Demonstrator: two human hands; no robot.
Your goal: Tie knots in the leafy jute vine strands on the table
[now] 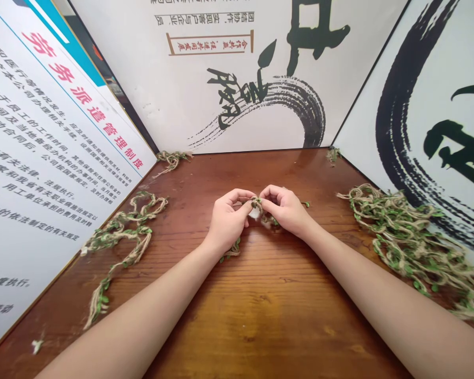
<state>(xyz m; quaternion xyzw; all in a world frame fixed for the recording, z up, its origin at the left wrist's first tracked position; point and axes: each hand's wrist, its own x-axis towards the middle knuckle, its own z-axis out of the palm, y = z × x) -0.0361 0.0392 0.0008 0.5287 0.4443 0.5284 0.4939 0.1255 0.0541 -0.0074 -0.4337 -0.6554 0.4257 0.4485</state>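
Observation:
My left hand (226, 220) and my right hand (285, 209) meet above the middle of the table, their fingertips pinching a short length of jute twine with small green leaves (259, 209). A white tuft (254, 213) shows between the fingers, but I cannot tell what it is. A tail of the twine (231, 251) hangs below my left hand. A large tangled heap of the same twine (406, 247) lies to the right of my right hand, and a looser length (118, 237) lies to the left of my left hand.
The reddish-brown wooden table (268, 310) is walled by boards: a printed Chinese notice (55, 158) at left, calligraphy panels (237, 79) (430, 131) behind and right. Small twine bunches (172, 160) (333, 154) sit at the back corners; a scrap (37, 346) lies near the front left.

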